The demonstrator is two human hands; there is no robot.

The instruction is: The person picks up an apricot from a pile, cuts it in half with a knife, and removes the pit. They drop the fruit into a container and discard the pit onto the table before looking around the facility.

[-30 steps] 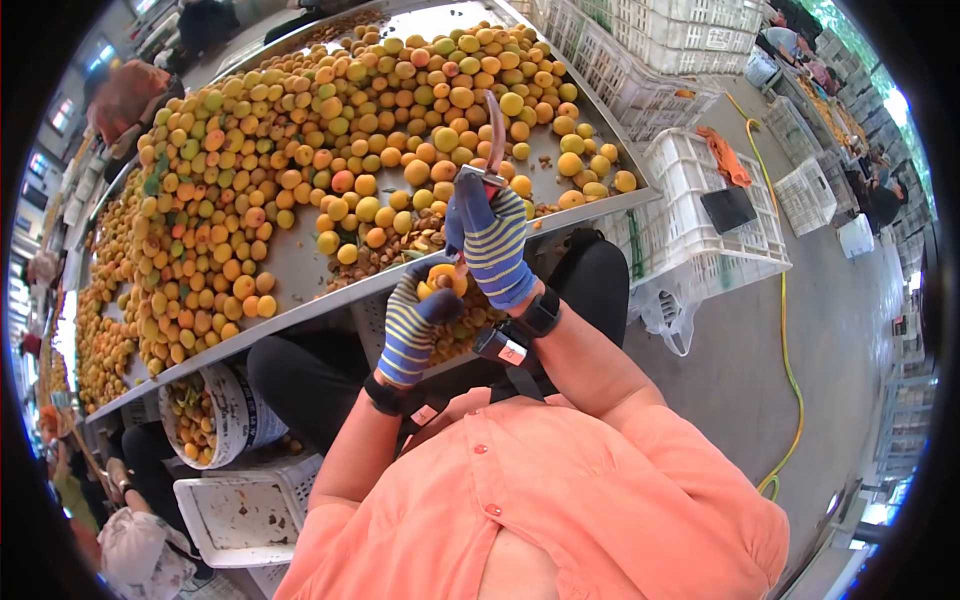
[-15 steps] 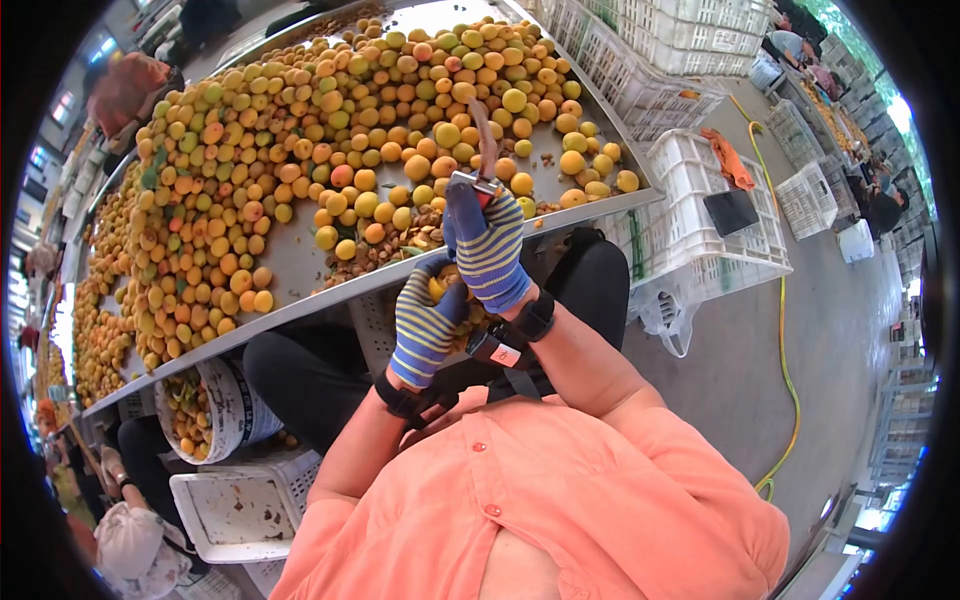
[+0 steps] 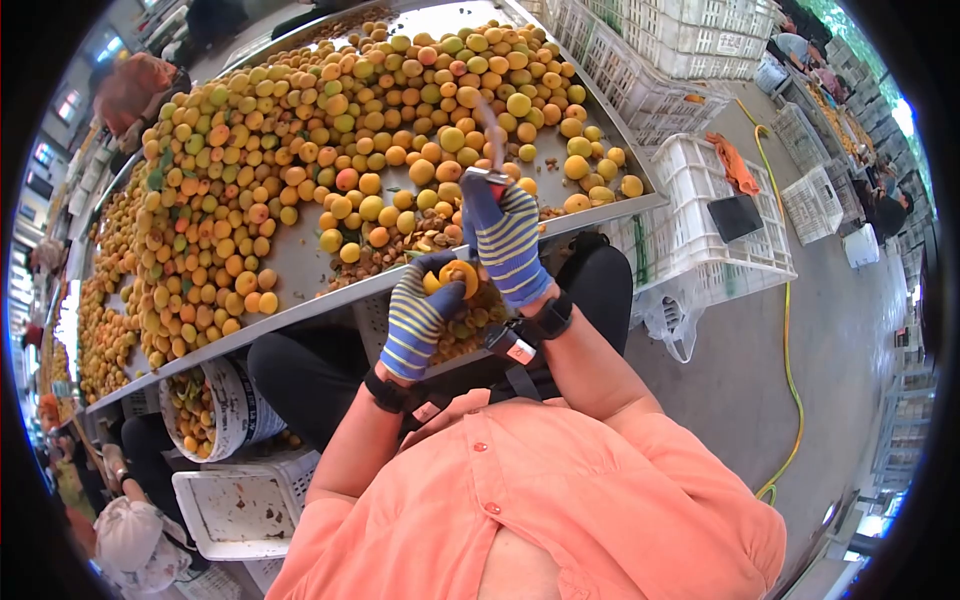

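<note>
In a striped glove, my left hand (image 3: 412,318) is closed around an apricot (image 3: 456,276) that looks cut open, below the table's front edge. My right hand (image 3: 510,245), gloved the same way, grips a knife (image 3: 493,140); its blade points up and away over the table. The right hand is just above and right of the apricot. Many whole apricots (image 3: 300,150) are heaped on the metal table (image 3: 290,265). Pits and scraps (image 3: 425,232) lie near its front edge. Beneath my hands, apricot pieces (image 3: 470,335) fill a container, partly hidden.
At the left stand a white bucket (image 3: 245,400) with apricot pieces in it and a stained white basket (image 3: 235,545). White crates (image 3: 700,220) stand at the right, one carrying an orange cloth (image 3: 735,165). A yellow hose (image 3: 790,370) runs along the floor. Other people sit around.
The apricot in my left hand is now plainly visible and appears opened. My right hand, with the knife, has shifted slightly right, and the two hands are a little further apart.
</note>
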